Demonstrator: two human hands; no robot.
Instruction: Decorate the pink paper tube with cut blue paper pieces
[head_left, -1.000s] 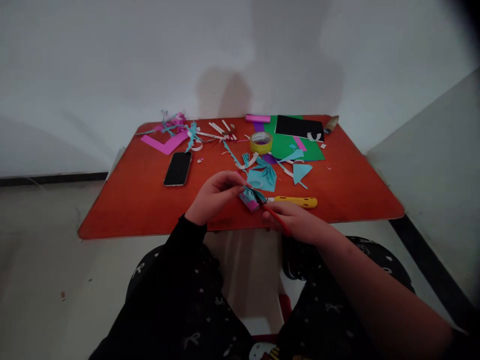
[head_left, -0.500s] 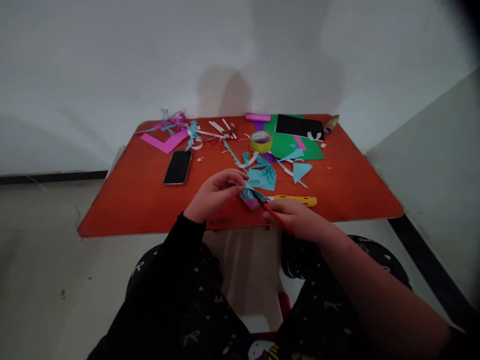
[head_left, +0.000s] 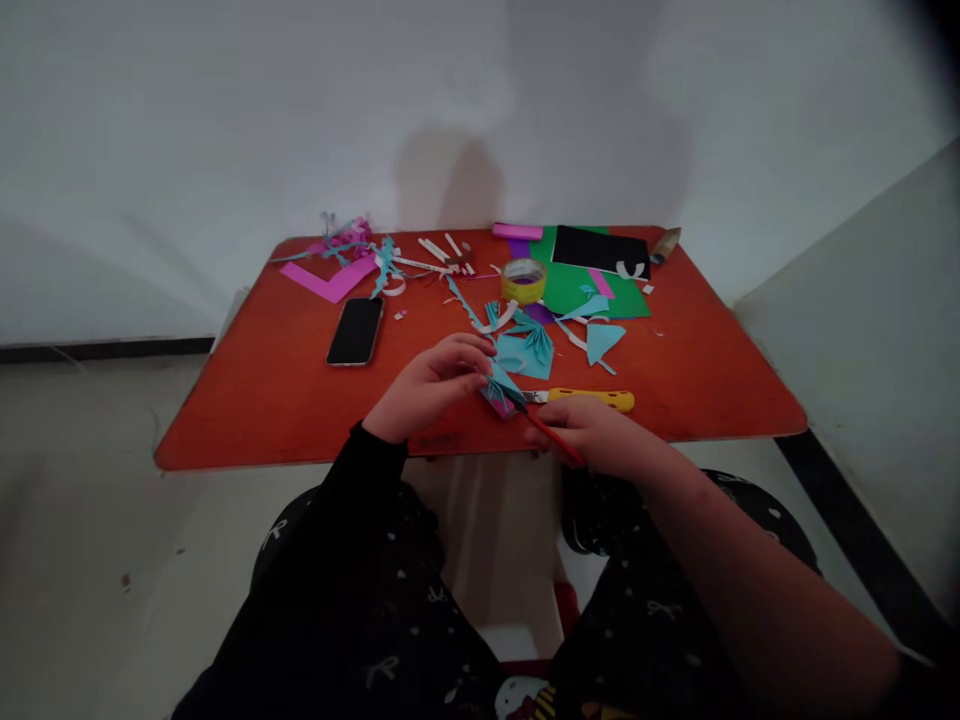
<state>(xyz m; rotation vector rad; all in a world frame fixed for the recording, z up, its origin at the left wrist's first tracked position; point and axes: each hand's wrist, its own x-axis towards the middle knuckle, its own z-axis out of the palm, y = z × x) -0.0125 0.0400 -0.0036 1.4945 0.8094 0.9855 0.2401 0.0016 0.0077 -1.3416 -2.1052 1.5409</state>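
Near the front edge of the orange-red table, my left hand is closed on a folded light-blue paper. My right hand grips red-handled scissors, whose dark blades meet the lower right end of that paper. A pink piece shows just under the blue paper. Right behind my right hand lies a yellow-handled cutter. More light-blue paper, partly pleated, rests just beyond the fingers.
A phone lies at the left, with a pink paper strip and shredded scraps behind it. A yellow tape roll stands near the middle back. Green paper and a black sheet lie at the back right.
The blue paper between my hands has tilted, showing more of its flat face by the scissors. Both hands have barely moved.
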